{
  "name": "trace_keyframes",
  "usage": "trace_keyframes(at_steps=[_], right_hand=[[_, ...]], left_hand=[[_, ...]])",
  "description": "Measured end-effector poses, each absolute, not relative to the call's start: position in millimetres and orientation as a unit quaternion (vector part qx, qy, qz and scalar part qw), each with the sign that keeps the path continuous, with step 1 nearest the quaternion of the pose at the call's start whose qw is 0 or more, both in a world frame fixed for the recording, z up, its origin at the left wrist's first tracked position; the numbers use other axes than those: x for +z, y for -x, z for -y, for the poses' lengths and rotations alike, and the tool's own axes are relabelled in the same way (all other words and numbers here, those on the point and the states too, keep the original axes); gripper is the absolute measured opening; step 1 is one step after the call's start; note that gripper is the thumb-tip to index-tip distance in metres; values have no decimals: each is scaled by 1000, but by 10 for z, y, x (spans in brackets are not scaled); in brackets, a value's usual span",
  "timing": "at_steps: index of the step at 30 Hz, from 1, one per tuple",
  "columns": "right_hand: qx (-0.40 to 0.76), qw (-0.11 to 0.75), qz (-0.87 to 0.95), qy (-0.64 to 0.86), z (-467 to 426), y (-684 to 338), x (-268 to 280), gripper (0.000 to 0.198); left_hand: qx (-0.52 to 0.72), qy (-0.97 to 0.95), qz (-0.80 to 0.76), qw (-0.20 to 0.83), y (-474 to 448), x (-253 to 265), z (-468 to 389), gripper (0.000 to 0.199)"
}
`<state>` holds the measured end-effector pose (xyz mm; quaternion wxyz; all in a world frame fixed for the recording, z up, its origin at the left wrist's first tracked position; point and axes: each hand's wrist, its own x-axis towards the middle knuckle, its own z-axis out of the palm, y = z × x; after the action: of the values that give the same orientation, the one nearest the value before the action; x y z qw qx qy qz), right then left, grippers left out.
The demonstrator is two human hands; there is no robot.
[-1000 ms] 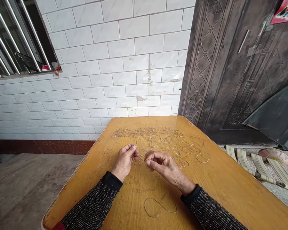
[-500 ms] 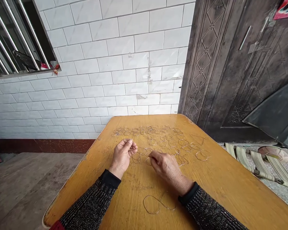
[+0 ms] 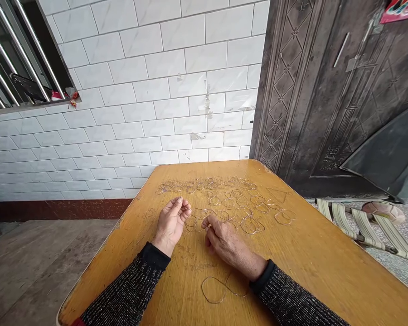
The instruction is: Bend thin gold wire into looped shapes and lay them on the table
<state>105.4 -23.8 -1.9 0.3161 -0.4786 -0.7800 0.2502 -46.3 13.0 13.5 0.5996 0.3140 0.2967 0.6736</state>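
Observation:
My left hand is raised over the yellow wooden table, palm turned inward, with thumb and index finger pinched together. Whatever the pinch holds is too thin to make out. To its right, my right hand has its fingers curled and its thumb and index tips close together; what they grip, if anything, cannot be made out. Behind both hands lie several thin wire loops, many twisted into figure-eight shapes. A single wire loop rests on the near part of the table, beside my right forearm.
More wire loops form a row toward the far edge. One wire loop sits at the right. Beyond the table stand a white tiled wall and a dark metal door. A strap-seated frame is on the right.
My right hand has shifted slightly left, toward my left hand, and its fingers look a little more raised. My left hand keeps its pinch. The whole view has shifted slightly.

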Motion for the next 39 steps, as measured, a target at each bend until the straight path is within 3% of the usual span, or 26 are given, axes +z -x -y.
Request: trace_keyframes(at_steps=[3, 5, 10, 15, 19, 25, 33, 39], right_hand=[[192, 295, 805, 477, 243, -1125, 37, 11], [199, 309, 809, 459, 232, -1174, 77, 14], [304, 394, 778, 383, 196, -1179, 101, 14], [383, 403, 752, 354, 217, -1129, 81, 14], [335, 364, 773, 396, 262, -1146, 135, 19], [274, 337, 791, 431, 298, -1155, 194, 19], [41, 335, 815, 471, 282, -1130, 67, 19], [-20, 298, 818, 492, 297, -1120, 73, 20]], left_hand=[[643, -372, -316, 589, 468, 140, -98, 20], [624, -392, -326, 592, 451, 145, -67, 20], [588, -421, -302, 622, 342, 122, 23, 17], [515, -493, -280, 643, 293, 118, 67, 17], [553, -536, -296, 565, 389, 190, 29, 28], [544, -620, -372, 426, 506, 241, 2, 19], [531, -629, -371, 429, 464, 294, 81, 19], [527, -640, -360, 427, 456, 288, 83, 22]])
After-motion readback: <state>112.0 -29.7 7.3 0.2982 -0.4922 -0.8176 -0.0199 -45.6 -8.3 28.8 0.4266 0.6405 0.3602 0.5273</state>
